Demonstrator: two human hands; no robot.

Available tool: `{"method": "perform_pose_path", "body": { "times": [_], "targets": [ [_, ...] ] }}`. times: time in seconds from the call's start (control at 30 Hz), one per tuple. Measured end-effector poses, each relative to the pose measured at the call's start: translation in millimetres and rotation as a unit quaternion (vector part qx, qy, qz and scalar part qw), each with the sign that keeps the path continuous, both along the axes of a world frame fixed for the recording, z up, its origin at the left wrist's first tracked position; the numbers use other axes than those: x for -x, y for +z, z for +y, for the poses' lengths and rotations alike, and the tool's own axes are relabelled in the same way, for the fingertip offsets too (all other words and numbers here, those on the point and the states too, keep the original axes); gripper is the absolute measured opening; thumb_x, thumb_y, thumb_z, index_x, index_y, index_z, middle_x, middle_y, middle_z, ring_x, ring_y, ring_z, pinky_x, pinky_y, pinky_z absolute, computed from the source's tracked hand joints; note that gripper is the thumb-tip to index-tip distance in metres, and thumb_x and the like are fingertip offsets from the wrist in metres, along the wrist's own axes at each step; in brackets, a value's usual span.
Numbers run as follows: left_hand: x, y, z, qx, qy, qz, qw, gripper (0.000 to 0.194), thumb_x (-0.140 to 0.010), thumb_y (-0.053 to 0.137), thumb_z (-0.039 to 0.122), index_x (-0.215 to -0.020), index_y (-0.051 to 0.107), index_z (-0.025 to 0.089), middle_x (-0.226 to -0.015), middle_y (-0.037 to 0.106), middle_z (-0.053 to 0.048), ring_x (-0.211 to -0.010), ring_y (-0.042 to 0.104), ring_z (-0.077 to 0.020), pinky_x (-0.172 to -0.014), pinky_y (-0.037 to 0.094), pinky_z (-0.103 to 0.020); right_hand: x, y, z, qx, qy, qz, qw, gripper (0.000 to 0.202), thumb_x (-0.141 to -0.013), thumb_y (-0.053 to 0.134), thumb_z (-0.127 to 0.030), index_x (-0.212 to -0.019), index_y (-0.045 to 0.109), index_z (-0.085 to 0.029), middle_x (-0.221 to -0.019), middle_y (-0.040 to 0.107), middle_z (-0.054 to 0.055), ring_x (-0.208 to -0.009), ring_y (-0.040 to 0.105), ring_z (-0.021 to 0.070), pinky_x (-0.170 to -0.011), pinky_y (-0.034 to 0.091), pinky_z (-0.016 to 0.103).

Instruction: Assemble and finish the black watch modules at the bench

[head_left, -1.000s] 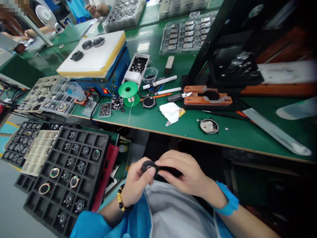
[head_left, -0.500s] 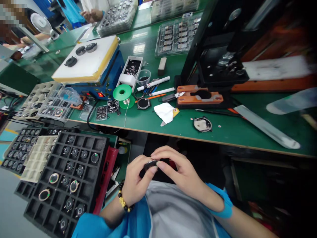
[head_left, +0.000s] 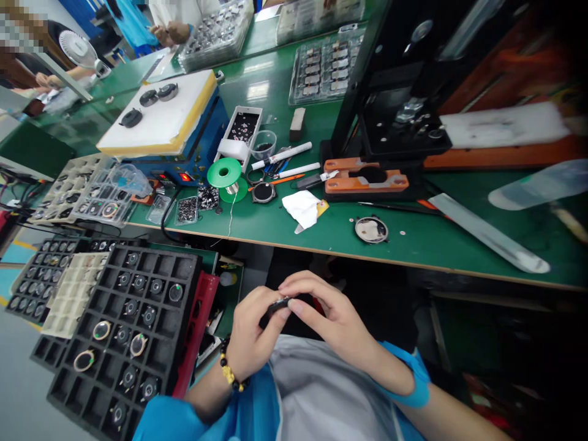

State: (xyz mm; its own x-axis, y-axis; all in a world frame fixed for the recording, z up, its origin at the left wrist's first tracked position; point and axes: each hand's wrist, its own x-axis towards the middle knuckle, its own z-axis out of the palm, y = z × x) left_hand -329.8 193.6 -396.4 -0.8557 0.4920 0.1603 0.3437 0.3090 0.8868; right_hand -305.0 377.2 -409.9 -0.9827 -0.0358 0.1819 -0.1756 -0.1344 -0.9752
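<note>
Between my two hands is a small dark round watch case, held above my lap in front of the bench edge. My left hand grips its left side, thumb on the near face. The thumb and fingers of my right hand pinch its right end. Much of the case is covered by my fingers. On the bench beyond lie an open round watch case with a pale inside, a white cloth and a dark watch part.
At left, a black foam tray carries watch parts. A green solder spool stands before a blue heating box with a white pad. A black press with an orange fixture rises at right. Another person's hands show at the back.
My hands keep nearly the same hold on the watch case. The view has shifted slightly, so the bench items at right appear a little further left.
</note>
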Motion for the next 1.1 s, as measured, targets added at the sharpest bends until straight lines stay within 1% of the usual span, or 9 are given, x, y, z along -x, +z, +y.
{"method": "perform_pose_path", "body": {
  "times": [0.23, 0.4, 0.5, 0.6, 0.7, 0.87, 0.97, 1.1],
  "targets": [
    [0.9, -0.4, 1.6, 0.04, -0.003, 0.054, 0.998, 0.017, -0.102, 0.057, 0.017, -0.113, 0.069, 0.02, -0.097, 0.071, -0.007, -0.087, 0.063, -0.0189, -0.076, 0.048, -0.029, -2.3, -0.5, 0.1, -0.007, -0.012, 0.001, 1.0, 0.013, -0.103, 0.065, -0.029, -0.112, 0.074, -0.027, -0.115, 0.069, 0.006, -0.109, 0.069, 0.017, -0.099, 0.057, 0.031],
    [2.5, -2.0, 4.2, 0.066, -0.012, 0.104, 0.992, 0.02, -0.101, 0.056, 0.015, -0.116, 0.069, 0.02, -0.1, 0.072, -0.009, -0.091, 0.066, -0.0205, -0.08, 0.051, -0.03, -0.3, -1.2, -1.7, -0.018, -0.04, 0.015, 0.999, 0.011, -0.1, 0.07, -0.034, -0.106, 0.073, -0.025, -0.11, 0.071, 0.006, -0.103, 0.07, 0.0179, -0.093, 0.059, 0.03],
    [3.7, -1.7, 6.0, 0.082, -0.019, 0.118, 0.989, 0.023, -0.102, 0.053, 0.016, -0.118, 0.069, 0.019, -0.1, 0.073, -0.01, -0.092, 0.067, -0.0213, -0.079, 0.052, -0.031, 1.4, -0.7, -2.3, -0.047, -0.054, 0.023, 0.997, 0.007, -0.099, 0.071, -0.031, -0.101, 0.073, -0.025, -0.107, 0.071, 0.005, -0.101, 0.071, 0.0165, -0.092, 0.058, 0.027],
    [6.0, -0.2, 8.7, 0.088, -0.025, 0.095, 0.991, 0.02, -0.103, 0.054, 0.019, -0.114, 0.071, 0.019, -0.096, 0.072, -0.009, -0.087, 0.066, -0.0206, -0.075, 0.05, -0.03, 2.0, -1.4, -0.5, -0.066, -0.054, 0.028, 0.996, 0.006, -0.1, 0.069, -0.027, -0.098, 0.074, -0.026, -0.107, 0.071, 0.003, -0.1, 0.071, 0.0145, -0.092, 0.057, 0.024],
    [8.5, 0.1, 12.8, 0.08, -0.025, 0.053, 0.995, 0.017, -0.103, 0.057, 0.024, -0.107, 0.072, 0.018, -0.087, 0.07, -0.007, -0.078, 0.063, -0.0183, -0.069, 0.047, -0.028, 1.8, -4.2, 2.8, -0.072, -0.062, 0.022, 0.995, 0.008, -0.1, 0.067, -0.028, -0.095, 0.073, -0.026, -0.106, 0.072, 0.003, -0.099, 0.071, 0.0145, -0.091, 0.057, 0.023],
    [9.0, -5.8, 17.8, 0.059, -0.001, -0.015, 0.998, 0.012, -0.098, 0.064, 0.026, -0.092, 0.068, 0.017, -0.081, 0.067, -0.003, -0.071, 0.059, -0.0147, -0.067, 0.044, -0.024, 0.7, -9.0, 8.0, -0.055, -0.066, 0.001, 0.996, 0.013, -0.101, 0.065, -0.032, -0.092, 0.071, -0.024, -0.103, 0.072, 0.004, -0.095, 0.072, 0.0164, -0.085, 0.058, 0.025],
    [7.7, -10.0, 18.8, 0.055, 0.01, -0.06, 0.997, 0.016, -0.096, 0.067, 0.03, -0.087, 0.067, 0.017, -0.08, 0.067, -0.002, -0.071, 0.059, -0.0138, -0.067, 0.044, -0.023, -2.2, -10.5, 12.8, -0.043, -0.061, -0.024, 0.997, 0.019, -0.101, 0.065, -0.036, -0.089, 0.069, -0.023, -0.099, 0.07, 0.004, -0.092, 0.07, 0.0171, -0.082, 0.057, 0.026],
    [8.3, -13.7, 21.2, 0.057, 0.003, -0.086, 0.995, 0.025, -0.096, 0.067, 0.037, -0.082, 0.067, 0.017, -0.076, 0.065, -0.001, -0.069, 0.057, -0.0133, -0.065, 0.043, -0.022, -7.0, -13.0, 21.5, -0.026, -0.043, -0.107, 0.993, 0.028, -0.1, 0.065, -0.045, -0.085, 0.068, -0.021, -0.088, 0.066, 0.002, -0.083, 0.064, 0.0165, -0.078, 0.052, 0.028]
  ]
}}
